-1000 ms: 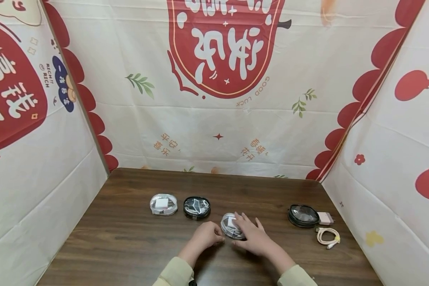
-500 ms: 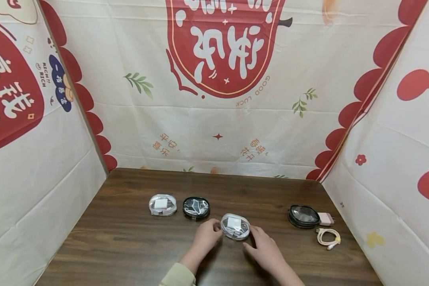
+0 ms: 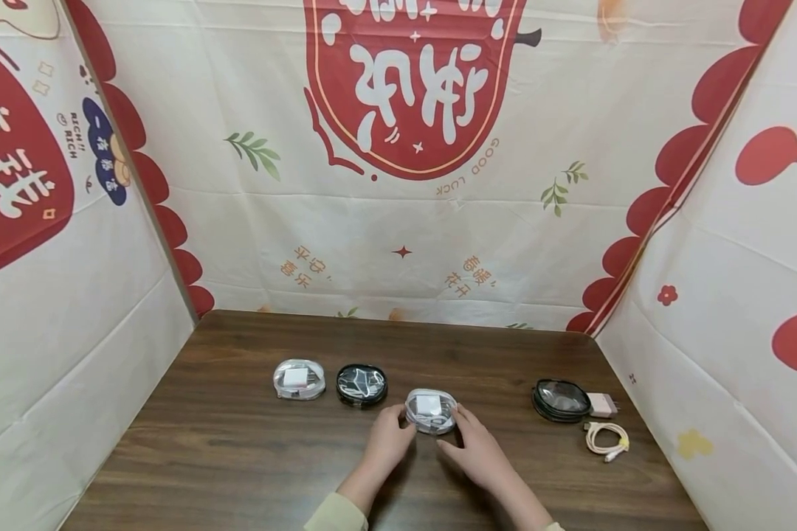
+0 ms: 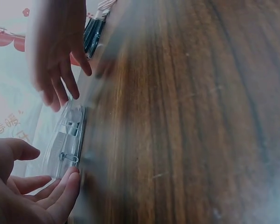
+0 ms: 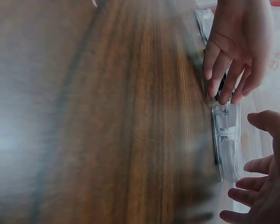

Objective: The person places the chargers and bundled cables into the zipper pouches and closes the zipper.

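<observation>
A clear oval zip pouch with white trim (image 3: 443,421) lies on the table between both hands. Inside it are a white charger plug (image 3: 428,404) and a cable. My left hand (image 3: 388,441) is at its left side, fingertips against the near-left edge, thumb raised in the left wrist view. On the opposite side, my right hand (image 3: 481,451) has its fingertips right at the rim, with fingers spread apart in the right wrist view (image 5: 263,186). Neither hand pinches the pouch.
To the left stand another white-trimmed pouch (image 3: 311,389) with a charger and a black-trimmed pouch (image 3: 361,384). At the right lie a black-trimmed pouch (image 3: 561,400), a pale pink charger plug (image 3: 601,404) and a coiled pink cable (image 3: 594,444). Printed cloth walls enclose the brown table (image 3: 252,457).
My right hand has come off the top of the pouch to its right side. The pouch now lies flatter and slightly farther away, with both hands beside it.
</observation>
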Motion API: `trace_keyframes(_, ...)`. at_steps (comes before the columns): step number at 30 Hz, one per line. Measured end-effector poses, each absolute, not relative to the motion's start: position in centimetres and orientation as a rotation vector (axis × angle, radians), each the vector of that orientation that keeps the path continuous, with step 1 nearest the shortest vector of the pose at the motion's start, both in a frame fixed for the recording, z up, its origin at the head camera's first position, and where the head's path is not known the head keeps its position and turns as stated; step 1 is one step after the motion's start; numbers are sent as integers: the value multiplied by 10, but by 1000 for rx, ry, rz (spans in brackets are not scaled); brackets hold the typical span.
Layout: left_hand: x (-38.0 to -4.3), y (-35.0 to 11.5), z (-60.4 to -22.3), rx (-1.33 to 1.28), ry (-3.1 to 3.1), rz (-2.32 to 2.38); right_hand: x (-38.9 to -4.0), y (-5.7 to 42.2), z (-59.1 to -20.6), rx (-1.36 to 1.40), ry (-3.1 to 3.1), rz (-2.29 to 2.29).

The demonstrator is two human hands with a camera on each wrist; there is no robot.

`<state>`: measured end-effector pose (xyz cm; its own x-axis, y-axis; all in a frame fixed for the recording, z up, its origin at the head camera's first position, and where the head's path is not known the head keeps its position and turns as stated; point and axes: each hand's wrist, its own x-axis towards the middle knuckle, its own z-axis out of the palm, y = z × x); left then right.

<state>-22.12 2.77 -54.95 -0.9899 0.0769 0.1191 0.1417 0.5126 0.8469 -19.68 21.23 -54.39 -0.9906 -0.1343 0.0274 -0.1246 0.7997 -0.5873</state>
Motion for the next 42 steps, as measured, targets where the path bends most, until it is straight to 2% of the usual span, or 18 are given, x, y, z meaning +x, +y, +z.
trace_keyframes(15, -247, 26, -547, -177, -2746, -1485, -227, 207, -543, -219, 2960, -987)
trace_keyframes(24, -250, 23, -545, -213, -2683, -1474, -238, 204, -542, -256, 2945, -994)
trace_keyframes(34, -255, 22, -546, -139, -2690, -1564, -238, 207, -541, -278, 2924, -978)
trace_keyframes(42, -245, 25, -545, -114, -2633, -1588, -226, 231, -541, -292, 2958, -942)
